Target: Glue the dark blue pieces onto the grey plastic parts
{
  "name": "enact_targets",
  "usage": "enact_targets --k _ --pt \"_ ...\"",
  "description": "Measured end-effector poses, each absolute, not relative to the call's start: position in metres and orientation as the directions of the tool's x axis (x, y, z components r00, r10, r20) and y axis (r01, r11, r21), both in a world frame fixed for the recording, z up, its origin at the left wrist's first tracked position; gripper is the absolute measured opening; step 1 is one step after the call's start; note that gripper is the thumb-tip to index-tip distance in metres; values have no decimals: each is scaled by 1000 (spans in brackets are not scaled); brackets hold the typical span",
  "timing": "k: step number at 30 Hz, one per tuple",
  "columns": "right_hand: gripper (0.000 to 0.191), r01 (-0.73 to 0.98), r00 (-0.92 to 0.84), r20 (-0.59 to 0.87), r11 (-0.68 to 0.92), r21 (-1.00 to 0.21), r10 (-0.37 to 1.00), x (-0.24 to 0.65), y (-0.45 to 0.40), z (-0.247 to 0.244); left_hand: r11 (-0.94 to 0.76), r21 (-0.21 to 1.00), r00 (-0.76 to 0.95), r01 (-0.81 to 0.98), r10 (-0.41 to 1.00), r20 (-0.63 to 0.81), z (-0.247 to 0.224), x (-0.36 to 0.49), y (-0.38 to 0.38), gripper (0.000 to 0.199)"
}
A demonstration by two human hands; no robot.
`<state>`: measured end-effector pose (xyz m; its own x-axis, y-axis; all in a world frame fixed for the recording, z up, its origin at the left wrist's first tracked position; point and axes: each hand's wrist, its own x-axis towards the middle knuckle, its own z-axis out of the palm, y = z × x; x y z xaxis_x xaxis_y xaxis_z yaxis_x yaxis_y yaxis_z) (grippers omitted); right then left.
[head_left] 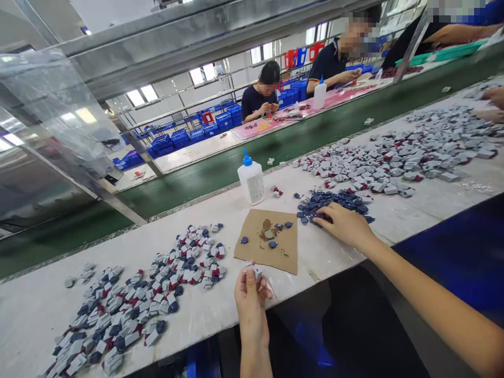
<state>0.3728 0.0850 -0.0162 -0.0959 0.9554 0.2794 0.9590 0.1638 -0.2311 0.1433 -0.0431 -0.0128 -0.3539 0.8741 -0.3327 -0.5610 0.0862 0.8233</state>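
Observation:
My left hand (252, 294) is closed on a small grey plastic piece (255, 271) just below the cardboard square (252, 252). My right hand (342, 224) reaches into the pile of dark blue pieces (326, 202), fingertips at its near edge. Its fingers are bent, and whether they grip a blue piece I cannot make out. On the cardboard lie a round glue-stained cap (269, 234) and several loose blue pieces (272, 244). A white squeeze bottle with a blue tip (252, 184) stands behind the cardboard.
Joined grey, red and blue pieces (157, 283) spread over the left of the table. A large heap of grey and red pieces (394, 152) lies at right, near another person's hand (492, 105). A green conveyor belt (205, 178) runs behind. Co-workers sit across it.

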Motion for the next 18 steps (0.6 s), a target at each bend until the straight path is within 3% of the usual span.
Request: enact_targets --k 5,9,16,18 --pt "27 958 -189 253 235 -165 949 380 95 -30 34 864 -443 -502 848 -291 -13 124 -35 39" --pt "21 950 -233 200 267 -160 952 382 97 -29 47 901 -418 -432 875 -246 -18 118 -28 39" --pt "8 938 -266 107 283 -202 958 393 112 -14 51 883 -407 -466 874 -265 -25 118 -26 43" --pt "9 918 -257 143 288 -273 956 391 112 -7 45 875 -447 -481 847 -289 -23 119 -25 41"
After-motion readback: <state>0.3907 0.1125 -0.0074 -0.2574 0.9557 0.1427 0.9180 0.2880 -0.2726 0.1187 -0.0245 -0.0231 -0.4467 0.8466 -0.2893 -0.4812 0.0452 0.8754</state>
